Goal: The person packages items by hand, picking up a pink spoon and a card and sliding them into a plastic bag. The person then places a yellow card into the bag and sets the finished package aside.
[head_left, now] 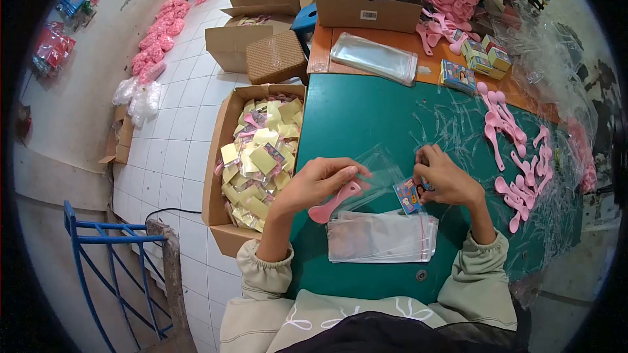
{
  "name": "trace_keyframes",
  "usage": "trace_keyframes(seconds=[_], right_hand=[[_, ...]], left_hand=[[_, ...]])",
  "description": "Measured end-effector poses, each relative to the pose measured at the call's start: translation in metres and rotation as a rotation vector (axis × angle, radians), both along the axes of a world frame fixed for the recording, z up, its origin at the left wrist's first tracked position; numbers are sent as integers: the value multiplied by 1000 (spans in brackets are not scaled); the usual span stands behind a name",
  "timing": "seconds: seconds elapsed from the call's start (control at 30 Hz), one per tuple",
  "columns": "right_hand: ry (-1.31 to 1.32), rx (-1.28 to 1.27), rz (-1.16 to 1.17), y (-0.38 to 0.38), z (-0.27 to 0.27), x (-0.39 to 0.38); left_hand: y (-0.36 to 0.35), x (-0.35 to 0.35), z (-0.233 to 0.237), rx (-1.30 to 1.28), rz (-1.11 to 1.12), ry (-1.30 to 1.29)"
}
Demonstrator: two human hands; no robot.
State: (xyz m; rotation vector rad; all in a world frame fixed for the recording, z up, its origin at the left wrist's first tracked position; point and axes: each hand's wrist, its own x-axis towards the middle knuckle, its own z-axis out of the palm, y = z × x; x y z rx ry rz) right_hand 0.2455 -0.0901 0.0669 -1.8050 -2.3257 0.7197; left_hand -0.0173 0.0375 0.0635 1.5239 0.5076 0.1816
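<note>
My left hand (320, 182) is closed around a pink plastic spoon (330, 206), bowl end toward me. A clear plastic bag (383, 168) stretches from the fingers of this hand toward the right one. Pinched in my right hand (448, 178) is a small blue printed card (407, 196), at the right side of that bag. Just below both hands lies a stack of clear plastic bags (379, 238) on the green table (366, 108).
Left of the table stands a carton (219, 176) full of packed pieces with yellow cards. Loose pink spoons (500, 121) and plastic strips lie on the right. Behind are more clear bags (373, 57), card stacks (458, 76) and an open box (369, 10).
</note>
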Motion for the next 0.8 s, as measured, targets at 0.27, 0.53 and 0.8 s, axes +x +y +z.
trace_keyframes(seconds=[0.27,0.53,0.8], right_hand=[[194,-173,-173,1,-1,-6],[17,76,-75,-6,-13,-3],[459,-207,-217,0,29,-1]], left_hand=[[2,14,-8,65,39,17],[-4,13,-17,118,33,8],[-11,12,-7,121,-62,53]])
